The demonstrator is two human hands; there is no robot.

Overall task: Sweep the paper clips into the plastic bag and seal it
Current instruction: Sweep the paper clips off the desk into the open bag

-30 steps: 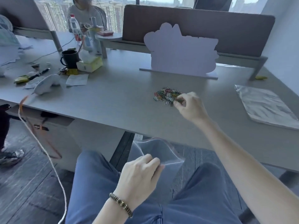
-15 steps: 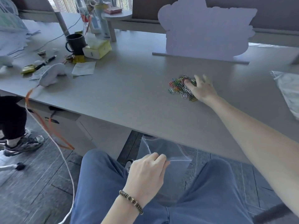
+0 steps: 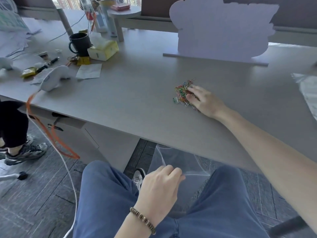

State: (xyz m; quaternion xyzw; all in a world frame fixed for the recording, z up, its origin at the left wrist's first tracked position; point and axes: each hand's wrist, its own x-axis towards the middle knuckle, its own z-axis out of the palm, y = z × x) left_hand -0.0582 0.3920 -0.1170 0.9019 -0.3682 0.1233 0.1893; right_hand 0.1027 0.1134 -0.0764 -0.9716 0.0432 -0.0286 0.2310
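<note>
A heap of coloured paper clips (image 3: 182,93) lies on the grey desk (image 3: 137,100), a little back from its front edge. My right hand (image 3: 204,100) lies flat on the desk, touching the heap's right side, fingers spread against the clips. Below the desk edge, above my lap, my left hand (image 3: 160,188) pinches the rim of a clear plastic bag (image 3: 178,160). The bag's mouth is held open just under the desk's front edge, and its lower part hangs between my knees.
A lilac cloud-shaped board (image 3: 221,26) stands at the back of the desk. A black mug (image 3: 80,43), yellow tissue pack (image 3: 103,50), pen and papers crowd the left side. Crinkled clear plastic (image 3: 307,90) lies at the right. Someone's leg and shoe (image 3: 24,152) are at the left.
My right hand went from pinching at the heap's edge to lying flat with fingers spread against the clips. The view tilted down and closer. My left hand kept hold of the bag.
</note>
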